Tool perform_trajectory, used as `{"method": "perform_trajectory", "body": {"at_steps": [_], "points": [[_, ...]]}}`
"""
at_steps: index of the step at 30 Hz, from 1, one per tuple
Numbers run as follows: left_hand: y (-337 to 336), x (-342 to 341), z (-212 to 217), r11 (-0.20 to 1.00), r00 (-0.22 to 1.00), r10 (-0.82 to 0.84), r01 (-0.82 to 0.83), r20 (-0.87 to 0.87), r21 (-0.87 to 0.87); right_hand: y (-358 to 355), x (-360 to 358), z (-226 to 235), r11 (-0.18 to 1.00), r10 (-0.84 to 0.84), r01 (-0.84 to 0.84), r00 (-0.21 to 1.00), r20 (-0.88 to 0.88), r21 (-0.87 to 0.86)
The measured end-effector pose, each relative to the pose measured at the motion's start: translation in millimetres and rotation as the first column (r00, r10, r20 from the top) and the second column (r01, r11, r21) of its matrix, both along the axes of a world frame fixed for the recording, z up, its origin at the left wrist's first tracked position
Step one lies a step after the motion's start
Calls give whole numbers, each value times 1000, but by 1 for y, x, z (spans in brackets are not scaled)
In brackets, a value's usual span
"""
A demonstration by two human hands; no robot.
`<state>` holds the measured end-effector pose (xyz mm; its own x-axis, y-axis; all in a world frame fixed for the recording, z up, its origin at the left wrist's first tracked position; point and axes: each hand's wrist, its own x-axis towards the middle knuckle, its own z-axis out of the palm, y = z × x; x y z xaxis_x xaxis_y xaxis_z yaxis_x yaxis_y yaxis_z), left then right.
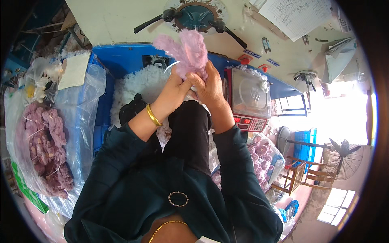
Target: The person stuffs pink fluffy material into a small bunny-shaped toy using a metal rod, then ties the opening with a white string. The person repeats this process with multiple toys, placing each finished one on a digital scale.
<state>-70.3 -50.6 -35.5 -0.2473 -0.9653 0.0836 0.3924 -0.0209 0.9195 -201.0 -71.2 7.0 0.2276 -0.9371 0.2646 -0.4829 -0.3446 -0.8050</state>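
Both my hands are closed around a fluffy pink plush piece [187, 52] with two long ear-like flaps pointing away from me. My left hand [177, 88] grips its lower end from the left, below a gold bangle. Pressed against the same end from the right is my right hand [210, 87], thumb laid across the plush. A thin white strip [170, 67] sticks out beside the plush on the left. Just beyond the flaps is a teal round machine fitting [195, 18] with two black-handled levers. What lies inside my grip is hidden.
White fibre stuffing [135, 83] fills a blue bin [104, 91] below the bench. A weighing scale [250, 97] stands right of my hands. Plastic bags hold pink plush pieces at left [45, 148] and right [259, 156]. Papers [298, 16] and small clippers [266, 45] lie on the bench.
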Motion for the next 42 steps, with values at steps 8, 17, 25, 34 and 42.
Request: {"method": "perform_trajectory", "body": {"at_steps": [8,17,25,34,42], "points": [[14,28,-1,994,976,81,-64,204,-86,19,32,-27,957,-170,183,983,76,-225],[13,10,1,1000,994,-19,17,105,18,8,13,-15,968,-152,142,988,-35,-207],[18,16,-11,978,967,117,-74,225,-194,27,31,-28,952,-211,256,946,244,-168],[25,26,8,985,952,27,27,305,-172,27,26,-27,960,-196,231,957,213,-159],[-22,17,51,991,970,-86,61,227,116,-47,19,18,943,-257,150,896,362,298]]}}
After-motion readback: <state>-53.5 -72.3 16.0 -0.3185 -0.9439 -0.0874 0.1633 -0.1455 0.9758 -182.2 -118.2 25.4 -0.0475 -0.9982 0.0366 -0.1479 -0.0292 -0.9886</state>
